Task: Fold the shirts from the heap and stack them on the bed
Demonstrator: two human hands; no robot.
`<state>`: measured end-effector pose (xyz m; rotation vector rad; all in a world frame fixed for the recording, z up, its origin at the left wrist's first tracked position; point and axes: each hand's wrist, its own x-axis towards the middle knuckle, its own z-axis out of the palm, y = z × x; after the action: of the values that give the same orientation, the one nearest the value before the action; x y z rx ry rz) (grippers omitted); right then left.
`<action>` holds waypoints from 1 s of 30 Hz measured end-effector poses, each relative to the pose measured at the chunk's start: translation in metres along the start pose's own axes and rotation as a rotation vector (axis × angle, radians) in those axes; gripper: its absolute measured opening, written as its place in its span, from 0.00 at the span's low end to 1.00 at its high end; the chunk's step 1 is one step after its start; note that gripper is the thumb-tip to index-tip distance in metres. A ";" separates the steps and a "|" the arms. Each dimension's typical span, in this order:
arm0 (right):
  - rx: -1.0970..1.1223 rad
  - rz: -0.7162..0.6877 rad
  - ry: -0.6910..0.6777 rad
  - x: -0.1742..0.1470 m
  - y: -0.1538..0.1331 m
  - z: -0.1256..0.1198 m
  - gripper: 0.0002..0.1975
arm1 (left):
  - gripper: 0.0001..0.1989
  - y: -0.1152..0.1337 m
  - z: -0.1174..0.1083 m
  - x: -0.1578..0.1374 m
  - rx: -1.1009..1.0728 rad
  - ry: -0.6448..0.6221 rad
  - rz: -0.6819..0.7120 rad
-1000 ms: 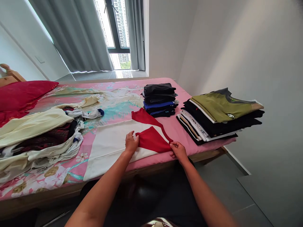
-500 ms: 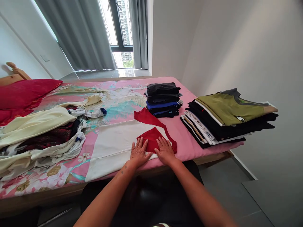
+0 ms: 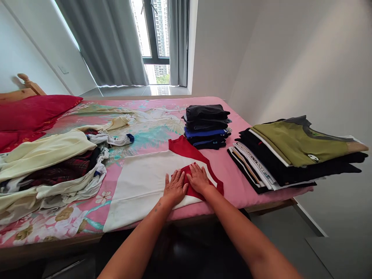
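Far left on a bed (image 3: pixel 43 235), a red pillow (image 3: pixel 37 114) rests beyond a loose heap of clothes (image 3: pixel 49 155), whose navy-cuffed pale sleeve (image 3: pixel 123 140) points right; a stray tug there could drag the tangle onto the smooth cloth beside it. Across the near middle lies a white-and-red shirt (image 3: pixel 142 174), hem to the left, its near red sleeve (image 3: pixel 192 192) folded across the front, one hem corner at the bed's near edge; a pull toward the body could slide that corner over the side. The left hand (image 3: pixel 175 186) lies palm down on the shirt, fingers spread, with the right hand (image 3: pixel 199 178) flat just beside it, fingers slightly parted; neither grip is clamped on anything, so a sideways sweep might crease the fabric or skew the folded sleeve. Beyond, a dark stack of folded clothes (image 3: pixel 206 124) stands close to the shirt's far red sleeve (image 3: pixel 186 148), which could knock its base if flung carelessly. At right, a tall stack (image 3: pixel 252 162) topped by an olive shirt (image 3: pixel 299 143) looks likeliest to topple if bumped, its uneven upper layers jutting past those below.
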<state>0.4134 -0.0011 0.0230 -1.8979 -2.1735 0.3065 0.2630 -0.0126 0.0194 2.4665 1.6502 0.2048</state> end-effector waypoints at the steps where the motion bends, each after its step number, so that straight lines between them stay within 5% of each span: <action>1: -0.010 0.020 -0.015 0.003 0.002 0.005 0.30 | 0.29 -0.001 0.004 -0.001 0.017 0.008 -0.005; 7: -0.026 0.125 -0.094 0.014 -0.009 0.005 0.33 | 0.30 -0.002 0.008 -0.004 0.056 0.024 -0.004; 15: -0.053 0.213 0.095 0.015 -0.022 0.034 0.36 | 0.25 -0.019 -0.001 0.007 -0.191 0.033 0.001; 21: -0.074 0.189 0.171 0.016 -0.019 0.039 0.38 | 0.20 -0.060 -0.037 0.101 -0.271 0.231 -0.248; 25: -0.081 0.187 0.181 0.017 -0.019 0.038 0.37 | 0.32 -0.072 -0.054 0.176 -0.065 0.072 -0.331; 30: -0.064 0.183 0.180 0.020 -0.017 0.040 0.36 | 0.30 -0.074 -0.055 0.239 0.086 -0.100 -0.208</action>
<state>0.3825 0.0168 -0.0093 -2.0766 -1.9211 0.0937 0.2757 0.2394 0.0629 2.2994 1.8915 -0.0169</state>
